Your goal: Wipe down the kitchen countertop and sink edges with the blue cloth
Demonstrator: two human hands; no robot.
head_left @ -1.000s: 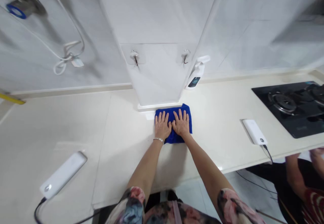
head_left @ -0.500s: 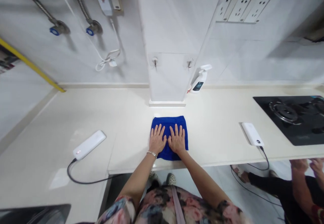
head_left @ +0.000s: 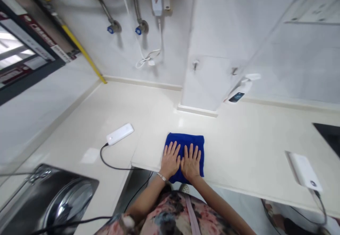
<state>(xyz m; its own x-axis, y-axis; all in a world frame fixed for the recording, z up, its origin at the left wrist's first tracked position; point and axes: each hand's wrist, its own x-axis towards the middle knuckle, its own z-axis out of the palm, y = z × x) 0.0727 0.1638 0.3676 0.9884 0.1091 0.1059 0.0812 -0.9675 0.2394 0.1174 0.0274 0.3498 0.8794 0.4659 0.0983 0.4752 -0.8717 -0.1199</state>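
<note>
A blue cloth (head_left: 186,139) lies spread on the cream countertop (head_left: 239,157), its lower edge at the counter's front edge. Both palms press flat on it side by side. My left hand (head_left: 171,160), with a bracelet at the wrist, rests on the cloth's left half with fingers stretched out. On the right half lies my right hand (head_left: 191,162), fingers also spread and pointing away from me. The two thumbs nearly meet in the middle.
A white power bank (head_left: 120,134) with a black cable lies to the left, another power bank (head_left: 305,171) to the right. A spray bottle (head_left: 240,89) stands beside the wall pillar (head_left: 207,82). The sink (head_left: 71,196) is at lower left, a black cooktop (head_left: 329,134) far right.
The view has swung left, bringing the sink and window into sight and cutting off most of the cooktop. Both hands stay flat on the cloth; the cloth's position on the counter looks slightly shifted left.
</note>
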